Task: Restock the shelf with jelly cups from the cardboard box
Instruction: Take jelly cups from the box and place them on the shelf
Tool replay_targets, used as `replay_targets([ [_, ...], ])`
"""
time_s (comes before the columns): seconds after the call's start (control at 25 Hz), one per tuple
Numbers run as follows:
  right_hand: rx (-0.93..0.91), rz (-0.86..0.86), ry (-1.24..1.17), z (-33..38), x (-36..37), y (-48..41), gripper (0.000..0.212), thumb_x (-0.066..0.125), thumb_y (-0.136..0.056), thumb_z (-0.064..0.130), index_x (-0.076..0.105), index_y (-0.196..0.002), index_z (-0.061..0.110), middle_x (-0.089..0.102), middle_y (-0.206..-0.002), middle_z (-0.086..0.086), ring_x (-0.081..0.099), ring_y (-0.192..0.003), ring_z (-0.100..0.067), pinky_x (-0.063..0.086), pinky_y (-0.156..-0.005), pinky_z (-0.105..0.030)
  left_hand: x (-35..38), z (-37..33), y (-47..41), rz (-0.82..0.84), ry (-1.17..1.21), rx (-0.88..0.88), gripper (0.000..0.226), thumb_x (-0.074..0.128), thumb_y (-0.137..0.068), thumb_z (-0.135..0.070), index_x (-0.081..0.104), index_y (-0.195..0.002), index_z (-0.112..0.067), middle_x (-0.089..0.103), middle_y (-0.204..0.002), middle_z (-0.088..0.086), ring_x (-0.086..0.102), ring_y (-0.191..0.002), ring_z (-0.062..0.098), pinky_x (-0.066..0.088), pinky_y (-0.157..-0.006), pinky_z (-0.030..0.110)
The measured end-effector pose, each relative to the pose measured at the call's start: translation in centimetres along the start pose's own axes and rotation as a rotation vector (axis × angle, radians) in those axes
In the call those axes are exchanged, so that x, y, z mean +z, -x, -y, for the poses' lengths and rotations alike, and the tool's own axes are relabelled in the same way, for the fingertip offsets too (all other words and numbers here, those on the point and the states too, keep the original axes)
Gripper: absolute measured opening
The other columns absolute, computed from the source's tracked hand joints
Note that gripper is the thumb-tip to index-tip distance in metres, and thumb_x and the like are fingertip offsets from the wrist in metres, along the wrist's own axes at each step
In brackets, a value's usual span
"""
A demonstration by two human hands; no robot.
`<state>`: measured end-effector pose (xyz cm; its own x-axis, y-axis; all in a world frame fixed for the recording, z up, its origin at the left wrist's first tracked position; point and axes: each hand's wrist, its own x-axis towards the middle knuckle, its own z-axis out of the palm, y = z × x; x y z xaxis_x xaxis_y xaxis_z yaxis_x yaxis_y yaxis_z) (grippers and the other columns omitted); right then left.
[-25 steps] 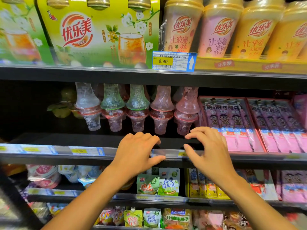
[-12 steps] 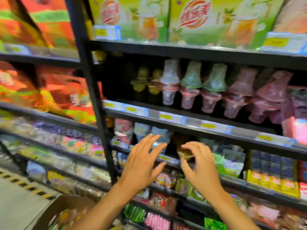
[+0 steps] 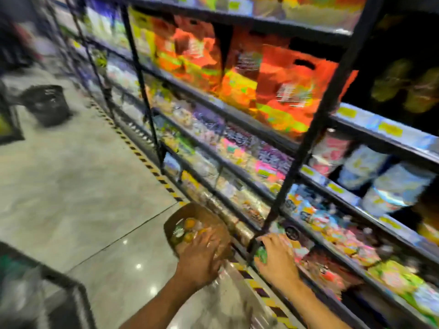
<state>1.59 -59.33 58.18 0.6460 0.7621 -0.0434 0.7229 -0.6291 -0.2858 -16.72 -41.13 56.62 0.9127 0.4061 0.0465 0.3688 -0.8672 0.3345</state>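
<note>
Cardboard box (image 3: 173, 225) on floor (image 3: 71, 186) holds jelly cups (image 3: 187, 227); left hand (image 3: 202, 254) over them, grip lost in blur; right hand (image 3: 276, 257) relaxed open beside shelf (image 3: 308, 148).

Our left hand (image 3: 202, 255) hangs over the cardboard box (image 3: 219, 230), which stands on the floor (image 3: 71, 186) just before the lowest tier of the shelf unit (image 3: 237, 118). Jelly cups (image 3: 187, 227) lie in the box, under and beyond our fingers. Our right hand (image 3: 278, 257) is right of the box, before the foot of an upright post (image 3: 316, 129). A striped line (image 3: 152, 167) runs along the floor away from both hands, beside the unit's foot. Above the right hand, large bags (image 3: 285, 91) stand on a higher tier left of the post, and tubs (image 3: 380, 176) sit right of it. Far beyond the left hand, a basket (image 3: 46, 104) stands on the floor. A cart frame (image 3: 71, 288) is near us, left of the left hand.
</note>
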Motion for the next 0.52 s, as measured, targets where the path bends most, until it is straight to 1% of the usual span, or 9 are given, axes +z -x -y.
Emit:
replay_targets([
  [0.08,-0.024,0.067,0.001,2.8,1.8,-1.6,0.051,0.055,-0.081,0.052,0.055,-0.128,0.034,0.05,-0.127,0.009,0.051,-0.123,-0.019,0.044,-0.096,-0.04,0.0,3.4,1.3,0.035,-0.014,-0.103,0.059,0.054,-0.086,-0.058,0.06,-0.136,-0.027,0.058,-0.143,0.007,0.062,-0.12,0.029,0.056,-0.09,0.04],
  [0.16,-0.053,0.125,-0.005,5.1,3.5,-3.7,0.054,0.056,-0.08,0.052,0.053,-0.131,0.035,0.048,-0.131,0.012,0.048,-0.126,-0.017,0.042,-0.098,-0.039,0.2,6.4,1.8,0.048,-0.006,-0.178,0.064,0.061,-0.083,-0.058,0.053,-0.141,-0.032,0.054,-0.146,0.002,0.059,-0.123,0.027,0.055,-0.09,0.039],
  [0.24,-0.084,0.181,-0.014,6.7,5.5,-6.1,0.057,0.054,-0.079,0.054,0.054,-0.132,0.035,0.048,-0.132,0.011,0.048,-0.127,-0.017,0.043,-0.099,-0.039,0.6,8.9,1.7,0.08,-0.007,-0.247,0.069,0.064,-0.081,-0.056,0.048,-0.144,-0.033,0.051,-0.149,0.002,0.055,-0.13,0.028,0.053,-0.096,0.041],
  [0.4,-0.089,0.287,-0.031,8.1,9.6,-12.1,0.053,0.05,-0.085,0.055,0.049,-0.135,0.037,0.045,-0.133,0.012,0.044,-0.129,-0.016,0.042,-0.103,-0.039,1.4,13.0,-0.7,0.185,-0.009,-0.32,0.075,0.061,-0.086,-0.057,0.035,-0.153,-0.034,0.038,-0.16,0.001,0.042,-0.143,0.028,0.044,-0.109,0.041],
  [0.52,-0.075,0.378,-0.04,8.9,13.1,-17.4,0.055,0.047,-0.085,0.051,0.048,-0.138,0.035,0.045,-0.135,0.01,0.045,-0.129,-0.018,0.04,-0.104,-0.039,2.8,16.6,-4.0,0.246,0.014,-0.368,0.071,0.056,-0.092,-0.057,0.028,-0.155,-0.037,0.03,-0.164,-0.002,0.032,-0.15,0.026,0.034,-0.117,0.041],
])
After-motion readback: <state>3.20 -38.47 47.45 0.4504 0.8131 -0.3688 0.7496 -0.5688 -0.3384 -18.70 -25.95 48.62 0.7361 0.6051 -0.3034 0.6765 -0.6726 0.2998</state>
